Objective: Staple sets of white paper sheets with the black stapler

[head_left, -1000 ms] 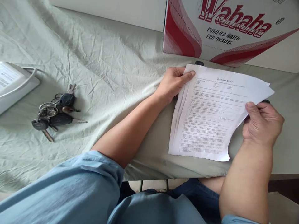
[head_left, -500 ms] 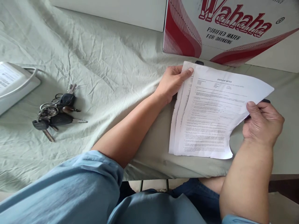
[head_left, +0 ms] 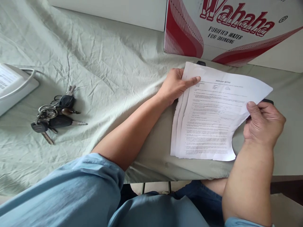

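1. A stack of printed papers (head_left: 213,119) lies on the cloth-covered table (head_left: 106,63), at the near right, sheets slightly fanned.
2. The left hand (head_left: 176,85) grips the stack's far left corner, thumb pressed on the top sheet.
3. The right hand (head_left: 264,123) pinches the right edge, lifting that side.
4. A red and white carton (head_left: 227,28) stands just behind the papers.
5. A bunch of keys (head_left: 55,115) rests well to the left, near a white device (head_left: 11,88).
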The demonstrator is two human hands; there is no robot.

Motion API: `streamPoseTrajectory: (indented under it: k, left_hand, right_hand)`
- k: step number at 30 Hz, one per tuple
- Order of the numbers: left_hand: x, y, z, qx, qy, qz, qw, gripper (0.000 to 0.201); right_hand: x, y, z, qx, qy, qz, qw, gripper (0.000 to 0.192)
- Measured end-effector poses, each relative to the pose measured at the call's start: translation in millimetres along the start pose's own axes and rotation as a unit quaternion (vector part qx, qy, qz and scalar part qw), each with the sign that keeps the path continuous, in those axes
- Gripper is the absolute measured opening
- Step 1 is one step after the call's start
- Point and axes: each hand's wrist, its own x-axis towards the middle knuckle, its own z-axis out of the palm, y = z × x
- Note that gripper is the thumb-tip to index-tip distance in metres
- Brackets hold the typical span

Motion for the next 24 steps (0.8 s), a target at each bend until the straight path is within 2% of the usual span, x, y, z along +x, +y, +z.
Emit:
streamPoseTrajectory:
  k: [2, 4, 7, 9, 12, 15, 17, 19, 20, 22, 24]
  left_hand:
    - [0.5, -1.2, -0.2, 0.0, -0.002, 0.008, 1.0, 0.04]
    - [2.0, -2.4, -0.6, -0.006, 0.016, 0.017, 1.0, 0.04]
    - [6.6, -3.4, -2.3, -0.033, 0.079, 0.035, 0.996, 0.044]
    - [11.5, -4.1, -5.4, -0.056, 0.123, 0.046, 0.99, 0.049]
    - [21.3, -6.5, -13.8, -0.094, 0.163, 0.061, 0.98, 0.057]
    - [31.4, -9.6, -24.0, -0.126, 0.198, 0.068, 0.97, 0.059]
    - [35.7, -10.4, -27.8, -0.141, 0.218, 0.068, 0.963, 0.058]
    - [36.4, -9.1, -27.0, -0.151, 0.22, 0.067, 0.961, 0.054]
    - [35.3, -7.7, -24.9, -0.154, 0.213, 0.069, 0.962, 0.052]
    - [30.8, -3.7, -18.9, -0.154, 0.184, 0.074, 0.968, 0.046]
    - [25.1, 0.6, -13.2, -0.139, 0.149, 0.08, 0.976, 0.039]
  right_hand:
    - [-0.5, 0.5, -0.2, 0.004, -0.007, -0.001, 1.0, 0.053]
    - [-0.3, 1.5, -3.9, -0.001, -0.045, 0.015, 0.999, 0.06]
    - [1.3, 1.4, -15.9, -0.031, -0.127, 0.093, 0.987, 0.078]
    - [2.5, -1.3, -26.6, -0.045, -0.149, 0.156, 0.975, 0.085]
    - [2.8, -8.8, -42.8, -0.06, -0.182, 0.23, 0.954, 0.086]
    - [-0.6, -16.7, -51.2, -0.049, -0.254, 0.268, 0.928, 0.081]
    - [-6.9, -21.4, -46.2, -0.009, -0.276, 0.259, 0.926, 0.076]
    - [-16.4, -26.4, -31.7, 0.03, -0.261, 0.223, 0.939, 0.066]
    - [-21.3, -29.1, -22.4, 0.043, -0.245, 0.198, 0.948, 0.066]
    - [-27.9, -34.7, -5.0, 0.06, -0.209, 0.156, 0.964, 0.081]
    - [-26.1, -39.6, 3.7, 0.08, -0.167, 0.094, 0.978, 0.077]
